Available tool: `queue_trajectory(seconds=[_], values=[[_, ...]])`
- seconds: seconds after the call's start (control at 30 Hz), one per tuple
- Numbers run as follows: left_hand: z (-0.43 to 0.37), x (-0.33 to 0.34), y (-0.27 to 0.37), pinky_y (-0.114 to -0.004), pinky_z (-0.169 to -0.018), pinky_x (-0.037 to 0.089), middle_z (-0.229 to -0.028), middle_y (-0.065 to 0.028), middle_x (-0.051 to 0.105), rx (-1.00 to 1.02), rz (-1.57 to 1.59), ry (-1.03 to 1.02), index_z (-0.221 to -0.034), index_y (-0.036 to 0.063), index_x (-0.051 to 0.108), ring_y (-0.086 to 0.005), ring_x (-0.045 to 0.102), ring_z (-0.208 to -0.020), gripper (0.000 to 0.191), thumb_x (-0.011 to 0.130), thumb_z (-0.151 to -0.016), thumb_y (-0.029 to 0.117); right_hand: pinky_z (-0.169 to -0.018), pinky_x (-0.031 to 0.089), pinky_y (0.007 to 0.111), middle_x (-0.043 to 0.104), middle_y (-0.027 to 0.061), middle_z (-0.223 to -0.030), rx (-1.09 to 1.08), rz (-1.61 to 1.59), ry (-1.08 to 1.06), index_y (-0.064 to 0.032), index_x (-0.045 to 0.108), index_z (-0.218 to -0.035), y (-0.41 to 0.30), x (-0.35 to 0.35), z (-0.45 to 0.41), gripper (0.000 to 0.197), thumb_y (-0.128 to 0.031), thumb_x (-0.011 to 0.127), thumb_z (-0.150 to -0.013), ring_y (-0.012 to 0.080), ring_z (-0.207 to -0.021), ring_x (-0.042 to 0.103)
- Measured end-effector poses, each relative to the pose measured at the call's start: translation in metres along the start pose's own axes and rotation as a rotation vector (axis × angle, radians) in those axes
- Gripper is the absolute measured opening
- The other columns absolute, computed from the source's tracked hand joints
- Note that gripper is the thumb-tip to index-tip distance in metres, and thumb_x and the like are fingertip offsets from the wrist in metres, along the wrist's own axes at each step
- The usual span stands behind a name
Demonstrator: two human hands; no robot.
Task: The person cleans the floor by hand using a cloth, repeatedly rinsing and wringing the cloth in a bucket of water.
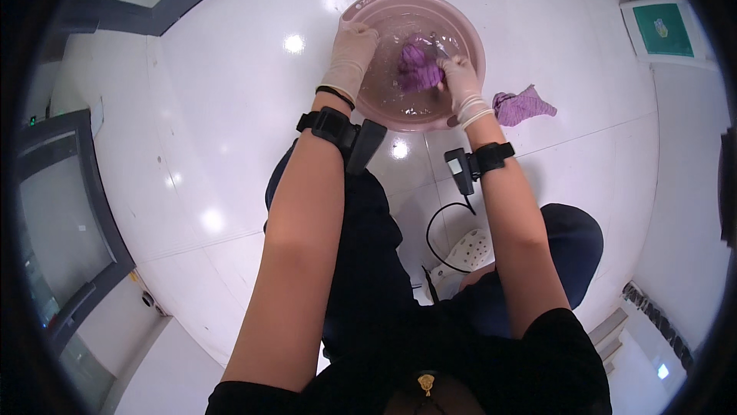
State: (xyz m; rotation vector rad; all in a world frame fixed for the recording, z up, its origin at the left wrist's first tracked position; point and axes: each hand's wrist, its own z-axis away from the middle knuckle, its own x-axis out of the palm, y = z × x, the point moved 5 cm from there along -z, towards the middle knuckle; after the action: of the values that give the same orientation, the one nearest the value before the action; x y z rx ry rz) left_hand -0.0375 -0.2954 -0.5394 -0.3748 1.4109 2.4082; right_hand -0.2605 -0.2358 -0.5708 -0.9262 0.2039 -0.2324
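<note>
A round pink plastic basin (397, 122) on the floor holds water with small bubbles. My left hand (352, 53), in a pale translucent glove, is at the basin's left side with its fingers curled over the rim. Inside the basin is a wet purple striped cloth (419, 66), bunched up and partly blurred. At its right edge my right hand (458, 76), gloved alike, pinches the cloth. Another purple striped cloth (524, 106) lies crumpled on the floor, just right of the basin and apart from it.
Glossy white floor tiles (230, 127) surround the basin. A black cable (429, 231) loops down from the device on my right wrist (463, 167), past a white clog (472, 249). Dark-framed glass doors (75, 202) stand at left; a white bin with a green panel (662, 29) is at upper right.
</note>
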Motion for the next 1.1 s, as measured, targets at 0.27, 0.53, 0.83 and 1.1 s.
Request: queue_trajectory(seconds=[0.27, 0.53, 0.83, 1.1], values=[[-0.031, 0.063, -0.024, -0.033, -0.083, 0.048, -0.100, -0.0151, 0.065, 0.016, -0.184, -0.167, -0.113, 0.0029, 0.061, -0.0256, 0.062, -0.094, 0.032, 0.053, -0.086, 0.019, -0.089, 0.047, 0.039, 0.060, 0.0247, -0.112, -0.012, 0.734, -0.097, 0.0003, 0.045, -0.125, 0.054, 0.036, -0.016, 0.061, -0.022, 0.068, -0.074, 0.0359, -0.106, 0.059], [-0.032, 0.084, -0.070, -0.043, -0.089, 0.047, -0.112, -0.0195, 0.060, -0.454, -0.116, -0.343, -0.115, 0.0015, 0.057, -0.0347, 0.058, -0.104, 0.032, 0.047, -0.090, 0.018, -0.085, 0.044, 0.026, 0.062, 0.0099, -0.103, -0.165, 0.034, -0.316, -0.0027, 0.064, -0.105, 0.009, 0.033, 0.003, 0.026, -0.001, 0.054, -0.082, 0.0165, -0.092, 0.056], [-0.010, 0.038, -0.020, -0.036, -0.068, 0.054, -0.072, -0.0031, 0.047, -0.552, 0.558, -0.210, -0.093, 0.0044, 0.054, -0.0172, 0.048, -0.060, 0.016, 0.066, -0.082, 0.006, -0.098, 0.039, 0.027, 0.058, 0.0117, -0.120, -0.204, 0.070, -0.289, -0.0031, 0.059, -0.121, -0.048, 0.003, 0.014, 0.040, 0.002, 0.041, -0.085, 0.0191, -0.111, 0.053], [-0.029, 0.035, -0.013, -0.042, -0.082, 0.051, -0.096, -0.0167, 0.067, 0.204, -0.580, 0.236, -0.106, 0.0034, 0.064, -0.0333, 0.064, -0.091, 0.037, 0.067, -0.081, 0.030, -0.106, 0.032, 0.037, 0.051, 0.0255, -0.127, -0.103, 0.609, -0.069, -0.0010, 0.046, -0.132, 0.044, 0.016, -0.011, 0.053, -0.011, 0.043, -0.081, 0.0373, -0.123, 0.046]])
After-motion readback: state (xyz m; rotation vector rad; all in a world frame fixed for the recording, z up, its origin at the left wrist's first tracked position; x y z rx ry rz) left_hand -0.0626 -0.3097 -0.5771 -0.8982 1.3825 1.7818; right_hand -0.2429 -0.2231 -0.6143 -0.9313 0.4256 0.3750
